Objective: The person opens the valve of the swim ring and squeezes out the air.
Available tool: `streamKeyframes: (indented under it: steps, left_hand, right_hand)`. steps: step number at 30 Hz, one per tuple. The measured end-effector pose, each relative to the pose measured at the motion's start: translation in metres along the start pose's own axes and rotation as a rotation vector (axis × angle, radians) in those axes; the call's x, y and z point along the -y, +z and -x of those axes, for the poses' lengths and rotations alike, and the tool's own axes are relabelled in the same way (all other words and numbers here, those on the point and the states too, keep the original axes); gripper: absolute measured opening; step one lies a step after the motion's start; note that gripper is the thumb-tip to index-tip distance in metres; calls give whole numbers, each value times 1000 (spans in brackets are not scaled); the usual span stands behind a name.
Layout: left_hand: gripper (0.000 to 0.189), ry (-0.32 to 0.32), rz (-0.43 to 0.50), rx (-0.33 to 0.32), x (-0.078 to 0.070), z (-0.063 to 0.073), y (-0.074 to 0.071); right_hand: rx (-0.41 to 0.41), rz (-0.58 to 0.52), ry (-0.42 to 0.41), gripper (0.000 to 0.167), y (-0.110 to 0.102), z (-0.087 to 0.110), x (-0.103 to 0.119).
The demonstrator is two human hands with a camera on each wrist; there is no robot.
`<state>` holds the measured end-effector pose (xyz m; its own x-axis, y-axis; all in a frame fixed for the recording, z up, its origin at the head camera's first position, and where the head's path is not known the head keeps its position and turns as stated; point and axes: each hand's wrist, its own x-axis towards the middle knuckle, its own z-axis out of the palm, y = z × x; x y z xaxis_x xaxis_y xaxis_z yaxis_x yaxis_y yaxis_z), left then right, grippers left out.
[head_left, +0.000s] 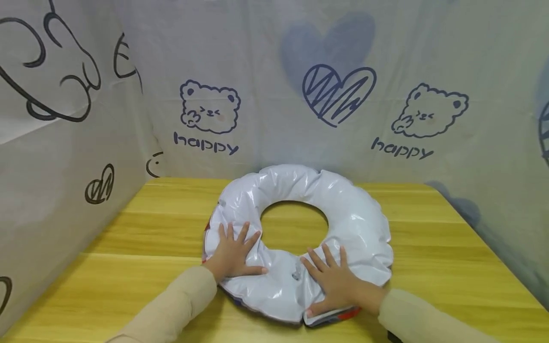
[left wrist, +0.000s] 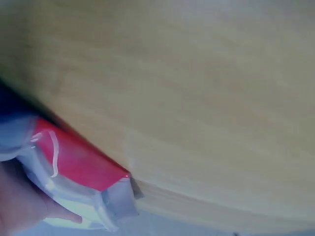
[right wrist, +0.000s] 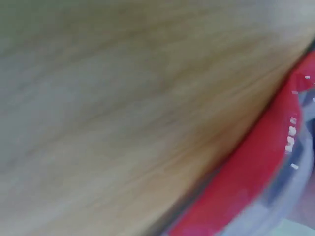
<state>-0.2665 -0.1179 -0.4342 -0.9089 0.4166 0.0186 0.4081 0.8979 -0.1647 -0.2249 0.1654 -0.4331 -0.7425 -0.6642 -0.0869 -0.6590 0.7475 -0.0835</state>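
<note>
A white inflatable swim ring (head_left: pixel 362 221) lies flat on the wooden table, partly filled and wrinkled, with red and blue showing along its underside. My left hand (head_left: pixel 233 255) presses on the ring's left side with its fingers spread. On the lower right part rests my right hand (head_left: pixel 336 283), fingers also spread and straight. Between the hands a small clear valve (head_left: pixel 296 275) stands up from the ring. The left wrist view catches the ring's red edge (left wrist: pixel 78 157) beside part of the left hand (left wrist: pixel 24 204). In the right wrist view, the red side (right wrist: pixel 236 187) is blurred.
The yellow wood-grain table (head_left: pixel 141 228) reaches out on both sides of the ring. Behind it hangs a pale cloth (head_left: pixel 266 95) printed with bears and hearts, and another cloth wall (head_left: pixel 51 190) stands at the left. A small dark object (head_left: pixel 393 337) peeks out below the right sleeve.
</note>
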Motion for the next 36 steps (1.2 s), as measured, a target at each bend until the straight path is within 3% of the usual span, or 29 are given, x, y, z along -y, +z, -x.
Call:
streamKeyframes:
  steps: [2, 6, 9, 13, 21, 27, 36]
  left_hand:
    - [90, 42, 115, -12, 0, 5, -2]
    - [84, 195, 350, -41, -10, 18, -10]
    - [88, 259, 401, 11, -23, 25, -13]
    - [90, 205, 348, 90, -38, 27, -13]
    - [92, 131, 243, 107, -46, 27, -4]
    - [95, 37, 217, 109, -59, 28, -1]
    - [103, -118, 375, 122, -88, 37, -15]
  right_hand:
    - [-4, -55, -41, 112, -2, 3, -3]
    - [-42, -203, -100, 104, -3, 5, -4]
    - [-68, -259, -87, 97, -1, 5, 1]
    - [-59, -216, -27, 95, 3, 3, 11]
    - [-9, -94, 41, 99, 10, -5, 21]
    - [21, -46, -22, 98, 7, -6, 8]
    - [41, -11, -156, 92, -12, 4, -25]
